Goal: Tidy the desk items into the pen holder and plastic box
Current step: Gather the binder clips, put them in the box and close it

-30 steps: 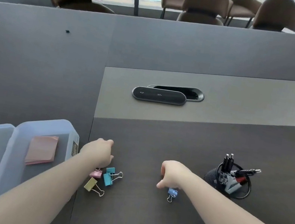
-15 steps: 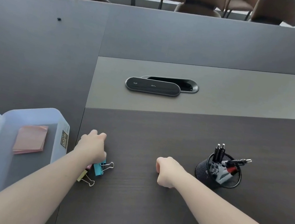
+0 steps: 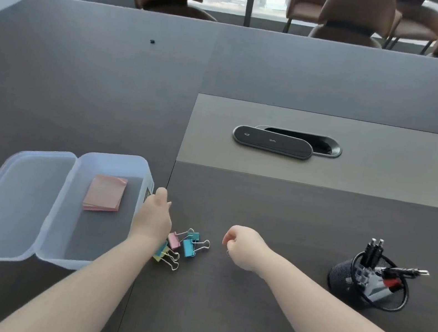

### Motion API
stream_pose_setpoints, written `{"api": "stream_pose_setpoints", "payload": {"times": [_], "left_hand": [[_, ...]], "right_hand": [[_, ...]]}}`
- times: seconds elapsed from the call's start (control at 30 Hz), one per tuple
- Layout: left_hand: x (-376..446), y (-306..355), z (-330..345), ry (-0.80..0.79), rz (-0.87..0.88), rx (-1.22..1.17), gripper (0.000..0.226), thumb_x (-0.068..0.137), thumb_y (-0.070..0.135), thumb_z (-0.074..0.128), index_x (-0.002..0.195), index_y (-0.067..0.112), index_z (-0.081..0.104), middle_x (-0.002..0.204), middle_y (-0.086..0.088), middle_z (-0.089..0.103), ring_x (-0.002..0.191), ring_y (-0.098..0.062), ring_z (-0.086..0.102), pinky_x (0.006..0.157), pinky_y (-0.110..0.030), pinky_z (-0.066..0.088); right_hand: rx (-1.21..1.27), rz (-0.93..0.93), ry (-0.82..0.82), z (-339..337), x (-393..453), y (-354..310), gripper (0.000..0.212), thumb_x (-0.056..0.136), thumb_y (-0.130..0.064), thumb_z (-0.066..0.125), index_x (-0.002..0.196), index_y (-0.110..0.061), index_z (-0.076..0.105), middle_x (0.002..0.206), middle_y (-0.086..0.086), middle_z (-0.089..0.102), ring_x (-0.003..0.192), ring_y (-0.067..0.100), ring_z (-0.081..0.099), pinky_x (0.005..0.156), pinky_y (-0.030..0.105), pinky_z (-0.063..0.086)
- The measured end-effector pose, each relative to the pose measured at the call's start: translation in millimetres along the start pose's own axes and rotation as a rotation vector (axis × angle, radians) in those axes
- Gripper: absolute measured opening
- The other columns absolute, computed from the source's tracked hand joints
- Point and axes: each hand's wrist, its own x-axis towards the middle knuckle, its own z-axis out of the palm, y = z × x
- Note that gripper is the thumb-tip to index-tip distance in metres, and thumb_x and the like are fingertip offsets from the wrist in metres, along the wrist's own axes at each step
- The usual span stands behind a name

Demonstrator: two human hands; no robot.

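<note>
Plastic box [image 3: 112, 164] sits lower left of frame on the dark bench [image 3: 272, 321], lid [image 3: 12, 202] flipped open to its left; long axis runs roughly front to back, tilted a little toward upper right. Pink sticky-note pad [image 3: 105, 194] lies flat inside, near the far end.

Left hand [image 3: 153, 218] hovers just right of the box's right wall, fingers curled down and loosely together, thumb tip up near the box label; can't tell if it's pinching anything.

Cluster of binder clips just right of that hand, centre-lower frame: pink clip [image 3: 174, 240], teal clip [image 3: 189, 247], yellow clip [image 3: 162, 254] partly under the wrist. Their wire handles point to the right and toward lower right.

Right hand [image 3: 243, 246] is a closed fist right of the clips, apart from them; a small wire loop [image 3: 228, 253] pokes out at its left edge, so it's clamped on something, body hidden.

Black mesh pen holder [image 3: 344, 278] at right of frame, well apart from the hands, upright. Two black pens [image 3: 374, 250] stand near vertical; another pen [image 3: 405, 270] leans out pointing right
</note>
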Motion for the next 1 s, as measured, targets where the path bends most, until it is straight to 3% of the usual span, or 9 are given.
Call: {"api": "stream_pose_setpoints", "payload": {"times": [0.07, 0.17, 0.23, 0.33, 0.47, 0.63, 0.8, 1.0], "left_hand": [[-1.1, -3.4, 4.8, 0.006, 0.019, 0.049, 0.026, 0.100, 0.022, 0.034, 0.110, 0.005, 0.051, 0.084, 0.002, 0.050, 0.076, -0.021, 0.045, 0.073, -0.034, 0.040], [-5.3, -3.7, 8.0, -0.113, 0.054, 0.241, 0.033, 0.100, 0.028, 0.033, 0.109, 0.006, 0.055, 0.112, -0.013, 0.056, 0.101, -0.028, 0.054, 0.089, -0.038, 0.047], [-10.1, -4.2, 7.0, -0.215, 0.073, 0.314, 0.035, 0.097, 0.033, 0.037, 0.114, 0.009, 0.056, 0.120, -0.013, 0.054, 0.112, -0.030, 0.052, 0.095, -0.039, 0.045], [-19.1, -4.4, 2.3, -0.348, 0.110, 0.429, 0.038, 0.091, 0.038, 0.044, 0.121, 0.016, 0.051, 0.126, -0.009, 0.051, 0.119, -0.029, 0.048, 0.096, -0.039, 0.044], [-26.5, -5.4, 4.0, -0.417, 0.095, 0.488, 0.044, 0.088, 0.040, 0.053, 0.127, 0.020, 0.044, 0.129, -0.007, 0.047, 0.119, -0.029, 0.050, 0.093, -0.039, 0.046], [-30.0, -2.6, 12.6, -0.364, 0.119, 0.533, 0.041, 0.089, 0.027, 0.056, 0.125, 0.017, 0.039, 0.126, -0.009, 0.045, 0.118, -0.031, 0.048, 0.088, -0.039, 0.045], [-26.8, 1.6, 9.1, -0.297, 0.089, 0.383, 0.025, 0.090, 0.021, 0.046, 0.112, 0.009, 0.042, 0.121, -0.012, 0.055, 0.111, -0.033, 0.057, 0.080, -0.038, 0.044], [-27.4, 5.4, -17.3, -0.216, 0.104, 0.279, 0.015, 0.087, 0.015, 0.048, 0.095, 0.011, 0.037, 0.109, -0.014, 0.060, 0.099, -0.033, 0.059, 0.071, -0.034, 0.041]], "right_hand": [[-0.009, -0.038, 0.012, 7.8, 4.1, -13.0, 0.036, 0.090, -0.007, 0.034, 0.114, -0.010, 0.060, 0.121, 0.010, 0.062, 0.090, 0.022, 0.048, 0.080, 0.029, 0.045], [-0.010, -0.079, 0.030, 15.2, 9.4, -23.5, 0.033, 0.090, -0.009, 0.037, 0.113, -0.010, 0.061, 0.119, 0.010, 0.062, 0.091, 0.023, 0.051, 0.078, 0.028, 0.044], [-0.041, -0.109, 0.045, 17.5, 13.7, -24.1, 0.030, 0.091, -0.012, 0.042, 0.114, -0.012, 0.061, 0.120, 0.009, 0.062, 0.101, 0.025, 0.055, 0.085, 0.028, 0.046], [-0.083, -0.135, 0.053, 18.9, 20.2, -24.2, 0.030, 0.090, -0.015, 0.052, 0.119, -0.015, 0.057, 0.120, 0.007, 0.062, 0.111, 0.026, 0.056, 0.093, 0.031, 0.047], [-0.118, -0.182, 0.047, 23.3, 27.0, -31.6, 0.041, 0.088, -0.010, 0.049, 0.128, -0.017, 0.051, 0.124, 0.009, 0.059, 0.114, 0.028, 0.055, 0.097, 0.035, 0.047], [-0.212, -0.235, 0.022, 30.3, 34.3, -35.7, 0.045, 0.088, -0.006, 0.044, 0.131, -0.016, 0.047, 0.129, 0.010, 0.054, 0.119, 0.031, 0.051, 0.095, 0.039, 0.048], [-0.269, -0.244, 0.051, 29.9, 38.9, -29.4, 0.044, 0.089, -0.005, 0.038, 0.132, -0.013, 0.045, 0.129, 0.014, 0.053, 0.124, 0.032, 0.041, 0.096, 0.040, 0.045], [-0.281, -0.303, -0.039, 33.2, 44.5, -33.1, 0.048, 0.092, -0.010, 0.051, 0.137, -0.024, 0.042, 0.130, 0.009, 0.042, 0.117, 0.032, 0.049, 0.096, 0.042, 0.046]]}}
